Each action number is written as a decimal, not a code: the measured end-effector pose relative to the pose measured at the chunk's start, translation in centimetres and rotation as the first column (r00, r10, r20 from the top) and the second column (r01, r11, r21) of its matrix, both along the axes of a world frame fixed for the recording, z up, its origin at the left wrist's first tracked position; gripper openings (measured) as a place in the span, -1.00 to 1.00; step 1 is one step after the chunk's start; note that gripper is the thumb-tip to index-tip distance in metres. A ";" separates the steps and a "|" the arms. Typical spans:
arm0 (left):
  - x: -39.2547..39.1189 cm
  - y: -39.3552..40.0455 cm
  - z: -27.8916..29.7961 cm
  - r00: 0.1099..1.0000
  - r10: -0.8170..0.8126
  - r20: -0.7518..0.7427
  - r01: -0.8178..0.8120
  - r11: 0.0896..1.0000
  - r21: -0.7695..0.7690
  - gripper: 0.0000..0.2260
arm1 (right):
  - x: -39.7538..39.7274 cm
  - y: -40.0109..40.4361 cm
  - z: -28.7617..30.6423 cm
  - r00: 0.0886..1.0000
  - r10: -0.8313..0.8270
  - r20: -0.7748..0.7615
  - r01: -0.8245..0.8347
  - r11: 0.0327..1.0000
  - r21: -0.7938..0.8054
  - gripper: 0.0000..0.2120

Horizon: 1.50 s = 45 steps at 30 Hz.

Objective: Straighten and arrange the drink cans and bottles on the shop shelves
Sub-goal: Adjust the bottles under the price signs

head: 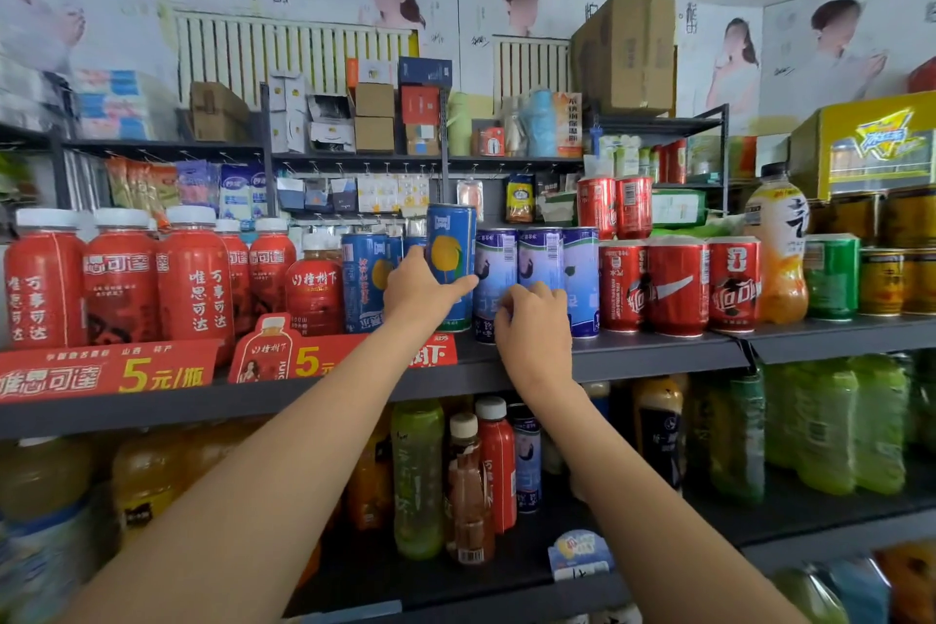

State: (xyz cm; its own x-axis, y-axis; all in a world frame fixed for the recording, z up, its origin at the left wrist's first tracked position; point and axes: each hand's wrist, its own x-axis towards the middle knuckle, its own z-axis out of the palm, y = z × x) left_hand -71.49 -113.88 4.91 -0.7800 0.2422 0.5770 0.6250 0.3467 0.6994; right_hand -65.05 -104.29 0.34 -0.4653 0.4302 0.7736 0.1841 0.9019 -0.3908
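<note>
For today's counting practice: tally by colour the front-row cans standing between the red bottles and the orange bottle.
Blue fruit cans: 2, one gripped by the left hand
Purple-and-white cans: 3
Red cola cans: 3
Total: 8

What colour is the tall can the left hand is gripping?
The tall metal can is blue with a yellow-orange round fruit motif, seen in the head view.
</note>
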 end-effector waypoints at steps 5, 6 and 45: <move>0.5 -1.4 0.5 0.980 0.009 -0.196 0.007 0.997 0.079 -0.55 | 0.3 -1.6 2.7 0.804 0.520 -0.288 -0.568 0.815 -0.113 -0.55; 0.4 -1.8 0.6 0.974 -0.008 -0.228 0.028 0.996 0.082 -0.57 | 0.0 -2.1 3.3 0.727 0.610 -0.315 -0.675 0.720 -0.162 -0.45; -4.0 -19.7 -2.4 0.846 0.281 -0.452 -0.318 0.948 -0.007 -0.77 | -8.0 -18.7 3.0 0.895 0.425 -0.132 -0.376 0.881 0.288 -0.65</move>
State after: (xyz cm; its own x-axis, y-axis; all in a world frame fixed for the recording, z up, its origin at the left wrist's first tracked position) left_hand -75.51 -133.55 2.51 -0.4908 0.0967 0.8659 0.7173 0.6090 0.3386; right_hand -73.03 -123.01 3.39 -0.3937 0.0195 0.9190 -0.2672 0.9542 -0.1347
